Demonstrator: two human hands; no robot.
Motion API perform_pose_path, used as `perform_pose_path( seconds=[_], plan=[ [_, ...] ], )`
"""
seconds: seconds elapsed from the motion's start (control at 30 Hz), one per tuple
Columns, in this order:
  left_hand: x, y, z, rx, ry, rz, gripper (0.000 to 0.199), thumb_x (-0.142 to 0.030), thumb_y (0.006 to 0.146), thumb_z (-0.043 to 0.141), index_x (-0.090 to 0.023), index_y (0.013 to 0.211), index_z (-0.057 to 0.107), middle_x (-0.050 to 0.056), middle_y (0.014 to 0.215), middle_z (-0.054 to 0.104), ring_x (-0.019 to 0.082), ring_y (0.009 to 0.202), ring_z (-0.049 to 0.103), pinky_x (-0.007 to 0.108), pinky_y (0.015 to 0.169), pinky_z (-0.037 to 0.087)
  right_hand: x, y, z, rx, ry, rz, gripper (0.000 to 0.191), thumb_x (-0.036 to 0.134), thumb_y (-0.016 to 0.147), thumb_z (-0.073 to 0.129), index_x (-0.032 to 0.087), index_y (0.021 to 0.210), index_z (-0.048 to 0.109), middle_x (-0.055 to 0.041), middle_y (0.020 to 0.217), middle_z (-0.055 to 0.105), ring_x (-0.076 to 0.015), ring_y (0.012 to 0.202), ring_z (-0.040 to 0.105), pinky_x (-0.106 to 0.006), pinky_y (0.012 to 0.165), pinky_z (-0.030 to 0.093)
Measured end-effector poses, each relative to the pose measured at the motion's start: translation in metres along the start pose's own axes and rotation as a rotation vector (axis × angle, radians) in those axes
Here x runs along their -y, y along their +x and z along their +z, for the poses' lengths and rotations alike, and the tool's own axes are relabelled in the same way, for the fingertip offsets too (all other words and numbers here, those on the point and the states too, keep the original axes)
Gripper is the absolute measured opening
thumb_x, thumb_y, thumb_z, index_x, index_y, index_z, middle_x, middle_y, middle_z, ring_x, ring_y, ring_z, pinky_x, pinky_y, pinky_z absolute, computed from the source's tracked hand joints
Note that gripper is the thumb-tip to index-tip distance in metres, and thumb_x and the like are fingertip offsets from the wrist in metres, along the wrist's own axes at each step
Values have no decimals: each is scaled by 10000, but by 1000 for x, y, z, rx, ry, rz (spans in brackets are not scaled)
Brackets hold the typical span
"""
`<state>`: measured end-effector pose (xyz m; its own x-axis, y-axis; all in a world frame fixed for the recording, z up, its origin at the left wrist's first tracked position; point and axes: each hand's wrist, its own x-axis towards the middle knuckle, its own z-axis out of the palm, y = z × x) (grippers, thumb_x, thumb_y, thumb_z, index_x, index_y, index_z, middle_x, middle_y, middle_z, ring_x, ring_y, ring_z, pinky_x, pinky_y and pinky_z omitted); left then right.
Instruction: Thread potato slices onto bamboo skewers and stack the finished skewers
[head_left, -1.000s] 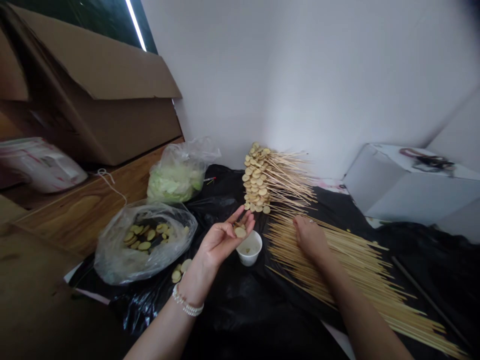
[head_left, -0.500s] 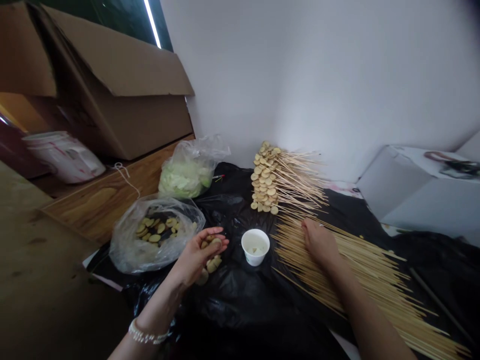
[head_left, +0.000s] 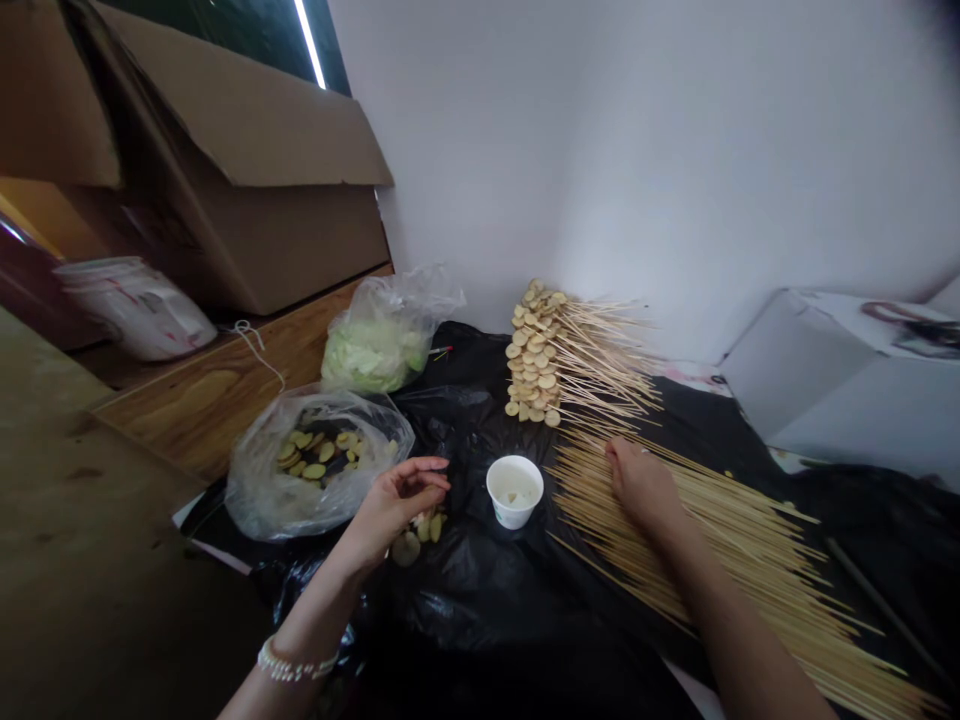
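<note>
Left grip (head_left: 394,505) loose and open, pinching nothing, just above small round pale yellow slices (head_left: 424,528). Right grip (head_left: 641,485) pressed down on long thin wooden sticks (head_left: 720,540), any pinch hard to tell.

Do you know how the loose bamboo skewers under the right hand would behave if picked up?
The bamboo skewers look thin and straight, so each is probably light and fairly stiff. Lying loose, they would likely roll apart unless the right hand gathers them.

A strip light (head_left: 310,44) glares at the top, the white wall (head_left: 660,170) looks pale, and wide-angle distortion bends the frame's edges.
</note>
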<state>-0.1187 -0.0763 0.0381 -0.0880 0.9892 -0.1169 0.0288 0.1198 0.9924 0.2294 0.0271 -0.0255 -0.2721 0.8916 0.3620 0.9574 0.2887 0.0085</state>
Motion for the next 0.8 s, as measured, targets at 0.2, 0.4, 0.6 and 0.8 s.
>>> perform_pose_path(
  seconds=[0.2, 0.4, 0.6, 0.8],
  plan=[
    [2, 0, -4, -12, 121, 27, 384, -420, 721, 691, -181, 1021, 686, 79, 901, 730, 204, 844, 659, 299, 761, 498, 0, -1, 1, -7, 12, -9, 113, 198, 939, 419, 182, 875, 510, -39, 764, 612, -168, 699, 563, -270, 616, 282],
    [-11, 13, -47, -160, 360, 110, 460, -553, 738, 594, -149, 925, 710, 89, 870, 732, 240, 846, 660, 335, 772, 507, 0, -2, 1, -5, 29, 2, 107, 192, 937, 415, 182, 886, 509, -42, 795, 625, -167, 705, 565, -267, 620, 286],
    [-23, 10, -123, -597, 933, 125, 347, -474, 766, 552, -186, 910, 683, 79, 891, 703, 273, 867, 625, 358, 792, 458, -1, -2, 6, 4, 32, -9, 120, 202, 930, 411, 181, 871, 514, -44, 780, 624, -163, 675, 551, -273, 599, 263],
    [-17, -6, -162, -1082, 1216, 135, 795, -568, 739, 569, -148, 1379, 355, 225, 1370, 397, 505, 1232, 317, 565, 871, 341, -1, -2, 5, -3, 45, -31, 145, 203, 926, 399, 178, 856, 523, -50, 766, 625, -164, 654, 544, -277, 592, 260]
  ],
)
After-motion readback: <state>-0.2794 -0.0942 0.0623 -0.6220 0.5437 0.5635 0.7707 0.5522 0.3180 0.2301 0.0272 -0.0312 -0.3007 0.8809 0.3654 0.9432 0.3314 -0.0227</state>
